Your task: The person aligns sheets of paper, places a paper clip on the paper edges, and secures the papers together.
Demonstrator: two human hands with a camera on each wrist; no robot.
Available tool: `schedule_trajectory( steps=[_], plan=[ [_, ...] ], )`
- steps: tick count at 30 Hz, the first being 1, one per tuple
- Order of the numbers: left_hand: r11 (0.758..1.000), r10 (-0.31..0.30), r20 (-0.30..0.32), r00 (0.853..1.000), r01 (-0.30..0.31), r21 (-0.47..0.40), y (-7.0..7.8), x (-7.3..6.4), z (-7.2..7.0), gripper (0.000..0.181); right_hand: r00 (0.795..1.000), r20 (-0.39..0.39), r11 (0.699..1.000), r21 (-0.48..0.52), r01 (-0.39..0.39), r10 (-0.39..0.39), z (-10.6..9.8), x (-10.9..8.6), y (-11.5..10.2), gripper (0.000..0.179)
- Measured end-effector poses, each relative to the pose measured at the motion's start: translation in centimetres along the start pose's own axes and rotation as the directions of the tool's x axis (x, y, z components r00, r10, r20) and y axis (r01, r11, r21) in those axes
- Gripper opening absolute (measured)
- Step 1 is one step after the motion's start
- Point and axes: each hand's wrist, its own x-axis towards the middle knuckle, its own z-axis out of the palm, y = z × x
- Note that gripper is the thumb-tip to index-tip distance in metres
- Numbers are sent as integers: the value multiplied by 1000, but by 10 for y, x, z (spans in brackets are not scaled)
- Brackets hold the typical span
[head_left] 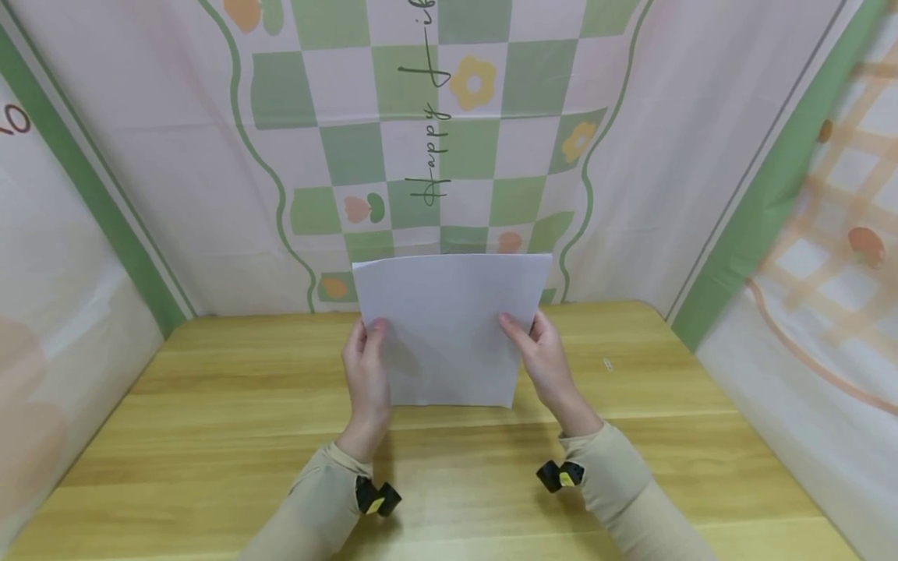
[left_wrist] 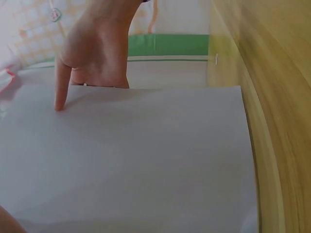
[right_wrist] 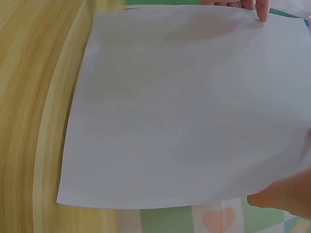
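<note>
Blank white paper (head_left: pixel 445 335) is held up in front of me, its lower edge close to the wooden table. I cannot tell whether it is one sheet or several. My left hand (head_left: pixel 366 374) grips its left edge, with the thumb on the near face and the fingers mostly behind. On the opposite edge my right hand (head_left: pixel 547 358) pinches it the same way. The paper's face (left_wrist: pixel 146 155) fills much of the left wrist view, where the right hand (left_wrist: pixel 97 53) shows beyond it. In the right wrist view, the right thumb (right_wrist: pixel 282 196) lies at the paper's edge.
Under the paper spreads a wood-grain table (head_left: pixel 245 421). A tiny pale object (head_left: pixel 607 364), too small to identify, lies on it to the right. Behind stands a checked green-and-white cloth (head_left: pixel 414 148), with printed cloths at both sides. Each wrist wears a small black camera (head_left: pixel 377 497).
</note>
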Motion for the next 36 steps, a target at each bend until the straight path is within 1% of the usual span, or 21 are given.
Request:
schedule_trajectory(
  steps=[5,10,19,27,32,36],
  plan=[
    [1000,1,-8,1000,-1,0,2,0,0,29,1000,3,1000,-1,5,-5,0,0,-3,44],
    [1000,9,-27,1000,-9,-3,5,1,-1,26,999,-9,999,-5,33,-33,0,2,-7,43],
    [999,44,-34,998,-44,-19,11,5,1,24,997,-36,997,7,71,-71,0,4,-13,41],
    [998,49,-67,997,-51,-30,19,9,4,13,994,-53,995,11,101,-100,1,5,-19,37],
    [998,50,-68,996,-51,-24,22,11,4,14,993,-61,994,10,104,-104,1,7,-24,37],
    [997,62,-71,996,-65,-30,22,11,5,14,993,-55,994,8,106,-106,1,7,-25,37]
  ],
)
